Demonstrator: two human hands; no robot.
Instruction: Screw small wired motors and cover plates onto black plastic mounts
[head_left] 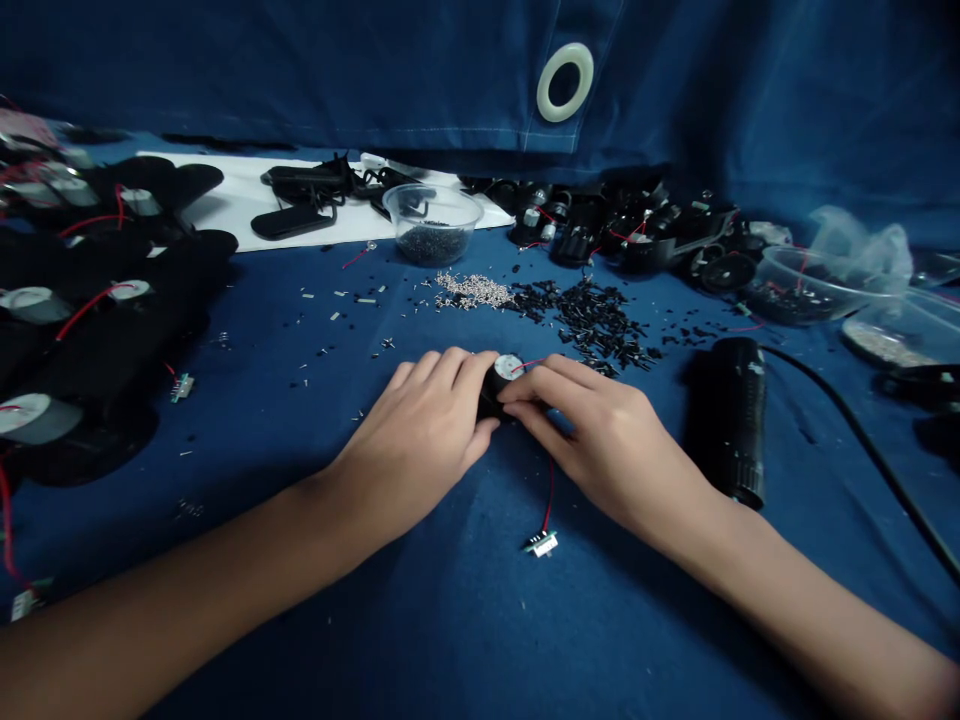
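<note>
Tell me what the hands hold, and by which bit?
The left hand holds a black part by its left side. The right hand is at its right side, but whether it grips anything is hidden.

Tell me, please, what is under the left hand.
Under the left hand is a black piece, partly showing beside a round white cap; the hand hides the rest, so its full shape cannot be seen.
</note>
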